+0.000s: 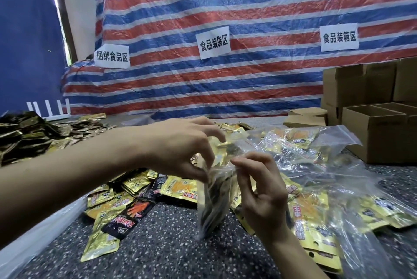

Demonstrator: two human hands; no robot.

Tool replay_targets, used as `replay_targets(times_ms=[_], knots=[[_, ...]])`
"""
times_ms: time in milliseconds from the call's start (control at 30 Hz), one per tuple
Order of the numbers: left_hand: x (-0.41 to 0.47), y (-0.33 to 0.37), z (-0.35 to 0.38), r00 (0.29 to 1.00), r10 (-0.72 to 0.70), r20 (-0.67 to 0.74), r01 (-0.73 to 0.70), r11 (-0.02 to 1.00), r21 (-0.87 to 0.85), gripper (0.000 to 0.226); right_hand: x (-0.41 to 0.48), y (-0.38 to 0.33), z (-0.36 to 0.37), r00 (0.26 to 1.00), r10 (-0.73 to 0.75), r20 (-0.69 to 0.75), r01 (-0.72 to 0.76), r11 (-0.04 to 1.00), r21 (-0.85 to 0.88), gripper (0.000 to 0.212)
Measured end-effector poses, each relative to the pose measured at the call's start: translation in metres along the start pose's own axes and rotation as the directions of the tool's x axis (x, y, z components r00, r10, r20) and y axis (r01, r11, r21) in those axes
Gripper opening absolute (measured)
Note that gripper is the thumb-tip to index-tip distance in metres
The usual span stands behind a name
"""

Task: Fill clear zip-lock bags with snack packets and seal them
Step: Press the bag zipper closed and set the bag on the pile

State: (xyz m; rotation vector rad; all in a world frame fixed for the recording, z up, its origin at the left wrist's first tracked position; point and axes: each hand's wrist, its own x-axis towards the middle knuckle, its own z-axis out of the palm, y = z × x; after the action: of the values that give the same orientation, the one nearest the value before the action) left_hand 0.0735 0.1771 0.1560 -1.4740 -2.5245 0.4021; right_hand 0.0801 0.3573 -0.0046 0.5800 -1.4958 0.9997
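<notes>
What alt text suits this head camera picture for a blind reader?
The left hand and right hand pinch the top of a clear zip-lock bag holding snack packets, above a speckled surface strewn with loose packets. Cardboard boxes stand at right.

Probably a makeshift food-packing workshop, striped tarp (225,8) hung with paper signs (213,42), cardboard boxes (372,130) stood stacked, snack packets (27,134) lay heaped

You've got a tarp (225,3) w/ red, white & blue stripes, white paper signs (214,42) w/ black characters on it, and a plain blue sheet (27,30) to its left. Your snack packets (180,188) are mostly gold-yellow w/ orange print, plus one black packet (128,215) w/ red; the zip-lock bag (212,202) is clear. Surface (169,245) is dark grey speckled white, cardboard boxes (372,134) plain brown.
</notes>
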Motion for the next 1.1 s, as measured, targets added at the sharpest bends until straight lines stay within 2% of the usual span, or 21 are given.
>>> replay_targets(times_ms=[100,233,367,467,567,633,667,767,867,967,1100], knots=[[-0.011,-0.007,0.003,0.994,-0.081,-0.074,0.073,0.992,-0.098,0.011,0.001,0.002,-0.003,0.998,0.013,0.058,-0.012,1.0,-0.029,0.017],[-0.025,-0.018,0.01,0.985,-0.155,-0.078,0.145,0.982,-0.122,0.014,0.005,0.002,-0.01,0.969,0.068,0.237,-0.044,0.993,-0.106,0.01],[-0.037,-0.025,0.015,0.979,-0.201,-0.034,0.195,0.972,-0.132,0.018,0.021,-0.009,-0.013,0.903,0.112,0.415,-0.008,0.97,-0.245,0.013],[-0.041,-0.027,0.017,0.973,-0.225,-0.046,0.216,0.965,-0.149,0.034,0.047,-0.014,-0.019,0.783,0.231,0.578,0.025,0.917,-0.399,0.02],[-0.044,-0.024,0.022,0.965,-0.262,0.008,0.259,0.95,-0.175,0.053,0.071,-0.016,-0.025,0.576,0.33,0.748,0.129,0.867,-0.482,0.018],[-0.046,-0.024,0.025,0.965,-0.263,0.022,0.262,0.945,-0.197,0.052,0.081,-0.019,-0.028,0.471,0.343,0.813,0.198,0.857,-0.477,0.015],[-0.048,-0.024,0.027,0.965,-0.262,0.011,0.258,0.942,-0.214,0.046,0.085,-0.021,-0.03,0.443,0.34,0.83,0.228,0.852,-0.471,0.014],[-0.052,-0.025,0.028,0.961,-0.27,-0.058,0.241,0.923,-0.301,0.028,0.097,-0.03,-0.038,0.443,0.304,0.844,0.235,0.869,-0.436,0.004],[-0.054,-0.023,0.026,0.936,-0.307,-0.17,0.201,0.866,-0.457,0.014,0.107,-0.042,-0.043,0.438,0.293,0.85,0.172,0.901,-0.399,0.013],[-0.058,-0.024,0.021,0.892,-0.346,-0.291,0.146,0.83,-0.539,0.01,0.113,-0.055,-0.045,0.42,0.314,0.852,0.145,0.903,-0.405,0.019],[-0.064,-0.031,0.019,0.855,-0.393,-0.337,0.07,0.733,-0.677,0.011,0.126,-0.072,-0.047,0.464,0.324,0.824,0.169,0.881,-0.442,0.014]])
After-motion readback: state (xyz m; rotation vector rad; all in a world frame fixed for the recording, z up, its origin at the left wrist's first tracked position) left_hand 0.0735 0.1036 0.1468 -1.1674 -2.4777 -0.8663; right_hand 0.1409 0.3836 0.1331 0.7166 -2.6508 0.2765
